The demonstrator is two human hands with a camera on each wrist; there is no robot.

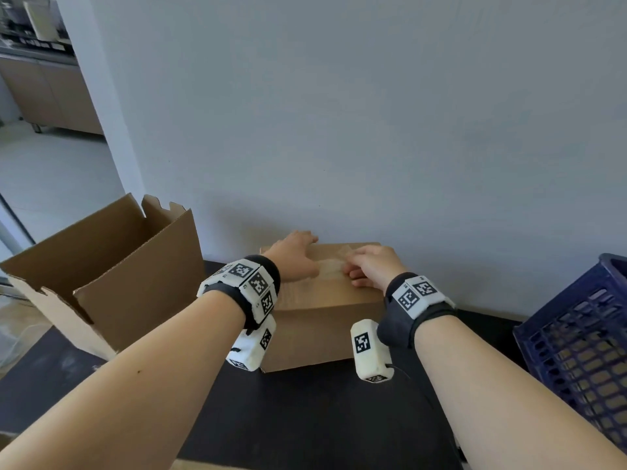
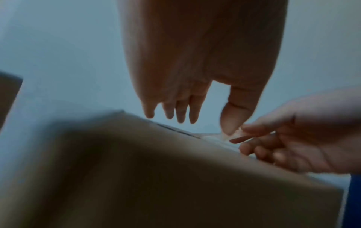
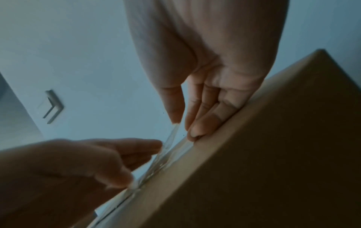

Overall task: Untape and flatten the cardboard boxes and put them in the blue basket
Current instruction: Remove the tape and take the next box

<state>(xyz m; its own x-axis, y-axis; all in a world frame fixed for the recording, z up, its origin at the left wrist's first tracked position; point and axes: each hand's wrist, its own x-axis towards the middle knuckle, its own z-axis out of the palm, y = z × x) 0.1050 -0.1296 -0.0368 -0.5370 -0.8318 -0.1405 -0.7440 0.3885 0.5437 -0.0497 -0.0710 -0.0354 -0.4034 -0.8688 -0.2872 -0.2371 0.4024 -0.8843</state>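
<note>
A closed cardboard box stands on the black table against the wall. Clear tape runs along its top seam. My left hand lies on the box top with its fingers straight; in the left wrist view its thumb presses beside the lifted tape. My right hand is curled over the seam. The right wrist view shows its thumb and fingers pinching a raised strip of the tape, partly peeled off the box. The blue basket stands at the right.
A larger open cardboard box with raised flaps stands to the left on the table. The grey wall rises directly behind the closed box. A doorway to another room opens at the far left.
</note>
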